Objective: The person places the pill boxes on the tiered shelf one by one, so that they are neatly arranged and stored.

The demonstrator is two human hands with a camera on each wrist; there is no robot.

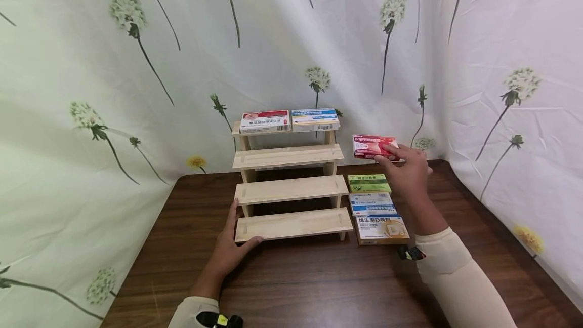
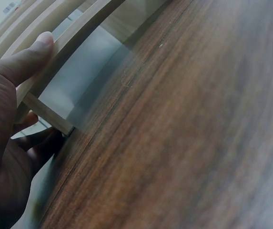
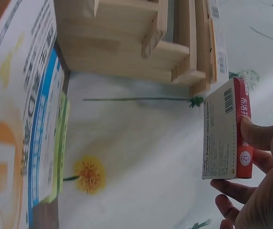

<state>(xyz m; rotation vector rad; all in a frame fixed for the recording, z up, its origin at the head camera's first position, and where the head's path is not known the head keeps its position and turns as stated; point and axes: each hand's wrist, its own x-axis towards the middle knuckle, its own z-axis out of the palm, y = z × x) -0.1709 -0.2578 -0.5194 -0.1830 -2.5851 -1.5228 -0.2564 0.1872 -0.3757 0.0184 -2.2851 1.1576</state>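
Observation:
My right hand pinches a red and white medicine box by its right end, thumb on the red face. The box is held up in the air, right of the wooden step rack. In the right wrist view the box's white printed side shows. At the rack's front left corner, my left hand grips the end of the lowest step; its thumb lies on the step and the other fingers reach round the side. A red-white box and a blue-white box lie side by side on the top step.
Right of the rack, a green box, a blue-white box and an orange-white vitamin D box lie in a column on the brown wooden table. A flower-patterned cloth hangs behind and at both sides.

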